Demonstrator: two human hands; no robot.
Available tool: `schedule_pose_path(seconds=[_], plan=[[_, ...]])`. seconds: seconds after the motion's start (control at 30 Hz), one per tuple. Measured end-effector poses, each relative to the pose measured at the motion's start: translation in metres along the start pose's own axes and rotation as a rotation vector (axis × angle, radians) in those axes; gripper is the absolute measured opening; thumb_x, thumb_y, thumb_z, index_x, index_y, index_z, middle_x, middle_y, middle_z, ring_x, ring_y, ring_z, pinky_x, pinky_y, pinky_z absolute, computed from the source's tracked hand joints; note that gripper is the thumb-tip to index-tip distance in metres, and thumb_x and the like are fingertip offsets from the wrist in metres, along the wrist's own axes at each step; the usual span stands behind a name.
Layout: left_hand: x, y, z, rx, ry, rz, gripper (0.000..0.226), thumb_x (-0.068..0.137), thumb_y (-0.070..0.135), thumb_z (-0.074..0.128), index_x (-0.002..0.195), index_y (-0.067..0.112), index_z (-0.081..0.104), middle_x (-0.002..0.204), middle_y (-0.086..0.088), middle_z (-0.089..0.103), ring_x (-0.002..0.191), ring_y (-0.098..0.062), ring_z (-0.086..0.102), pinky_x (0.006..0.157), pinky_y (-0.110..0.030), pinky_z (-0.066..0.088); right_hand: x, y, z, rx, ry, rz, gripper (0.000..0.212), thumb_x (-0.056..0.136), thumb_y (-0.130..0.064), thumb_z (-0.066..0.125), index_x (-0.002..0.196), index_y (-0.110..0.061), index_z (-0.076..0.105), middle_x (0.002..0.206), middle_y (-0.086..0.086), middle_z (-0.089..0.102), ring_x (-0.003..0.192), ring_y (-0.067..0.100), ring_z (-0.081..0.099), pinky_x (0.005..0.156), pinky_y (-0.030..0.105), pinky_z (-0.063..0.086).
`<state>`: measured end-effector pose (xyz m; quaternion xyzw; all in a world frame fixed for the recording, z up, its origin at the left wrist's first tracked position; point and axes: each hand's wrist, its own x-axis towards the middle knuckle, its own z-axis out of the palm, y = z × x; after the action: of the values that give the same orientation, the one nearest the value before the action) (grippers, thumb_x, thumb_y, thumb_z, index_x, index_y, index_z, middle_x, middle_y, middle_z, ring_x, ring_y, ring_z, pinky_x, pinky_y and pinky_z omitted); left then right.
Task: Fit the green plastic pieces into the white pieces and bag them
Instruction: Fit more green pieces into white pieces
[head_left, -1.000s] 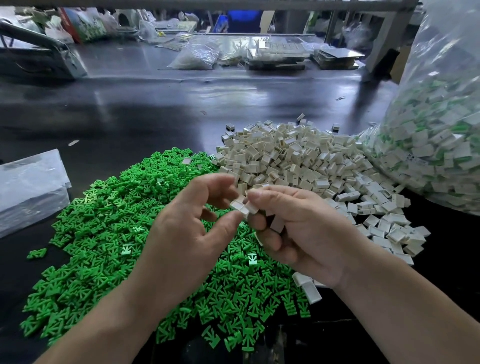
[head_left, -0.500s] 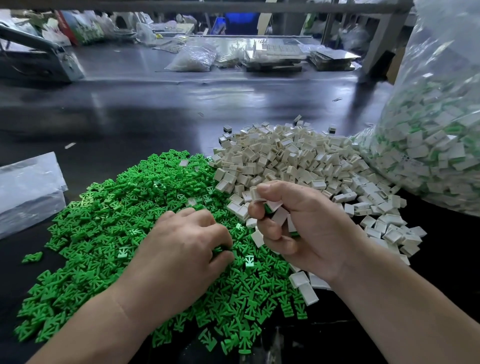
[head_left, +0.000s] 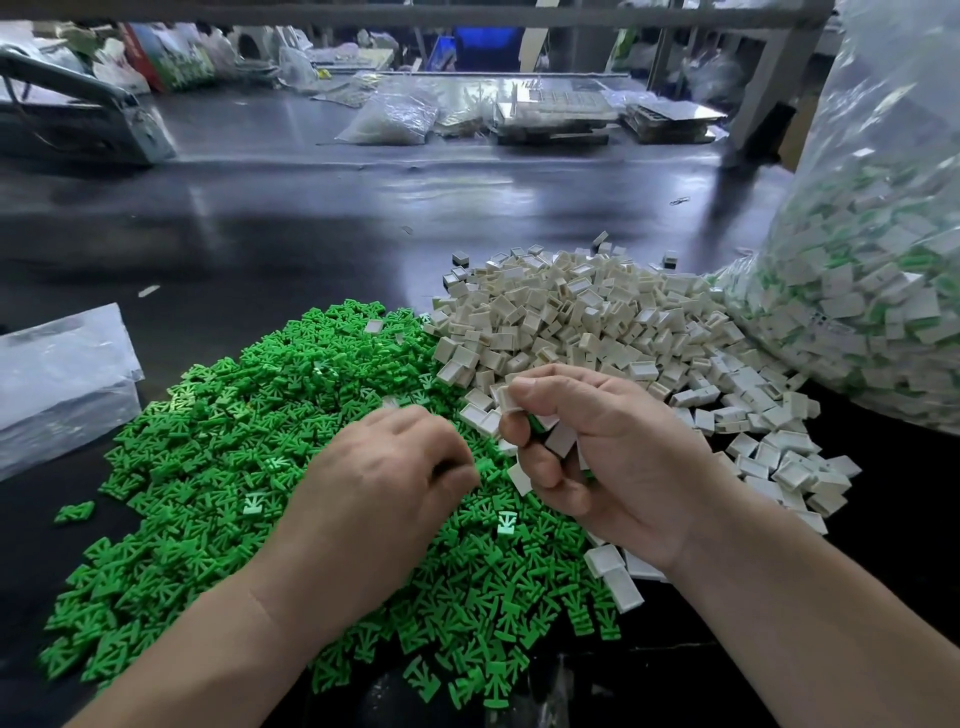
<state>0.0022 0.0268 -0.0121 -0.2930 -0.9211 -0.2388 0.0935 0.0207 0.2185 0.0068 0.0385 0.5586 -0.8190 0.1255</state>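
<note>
**Left hand** (head_left: 384, 483): lowered onto the heap of green pieces (head_left: 218, 441), palm down, fingers curled toward the heap and blurred by motion. A second ago it was raised against the right hand, with a white piece pinched between the two. Half a second ago it had already been dropped to the heap. Whether a green piece is pinched now cannot be told.

**Right hand** (head_left: 613, 457): held just above the seam between the two heaps, fingers and thumb curled round a handful of white pieces (head_left: 561, 439). A trace of green is seen among them. The grip is unchanged across the three pictures.

**Heap of white pieces** (head_left: 587, 312): piled to the right of the green heap and touching it, on the dark table (head_left: 311, 234).

**Clear bag** (head_left: 857, 291): stood at the far right, just beside the white heap, largely filled with white pieces showing green.

**Folded plastic sheeting** (head_left: 62, 374): laid at the left edge, apart from the green heap.

**Judgement**: one fitting is taken to have been finished, and the next green piece is being fetched. The handful appears to be held as stock, so bagging is probably not yet due. Both heaps are large, and the task is judged far from done.
</note>
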Motion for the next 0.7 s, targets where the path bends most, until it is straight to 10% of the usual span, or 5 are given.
schedule_pose_path(seconds=[0.43,0.7], plan=[[0.0063,-0.0022,-0.0047,-1.194,0.053,-0.393,0.023,0.074,0.028,0.071,0.096,0.019,0.075,0.081,-0.011,0.070,0.064,-0.018,0.064,0.051,-0.024,0.050,-0.0015,0.0028,0.0030,-0.093,0.000,-0.018,0.021,0.095,-0.016,0.067,0.075,-0.022,0.070,0.072,0.006,0.062,0.045,0.012,0.048,0.033,0.018,0.031],[0.0045,0.0043,-0.0036,-1.170,0.092,-0.322,0.021,0.076,0.033,0.077,0.090,0.017,0.073,0.074,-0.012,0.069,0.060,-0.021,0.065,0.051,-0.025,0.051,-0.0038,0.0061,0.0087,-0.165,-0.026,-0.013,0.013,0.096,-0.018,0.064,0.083,-0.018,0.067,0.071,0.004,0.059,0.044,0.011,0.046,0.034,0.017,0.031]])
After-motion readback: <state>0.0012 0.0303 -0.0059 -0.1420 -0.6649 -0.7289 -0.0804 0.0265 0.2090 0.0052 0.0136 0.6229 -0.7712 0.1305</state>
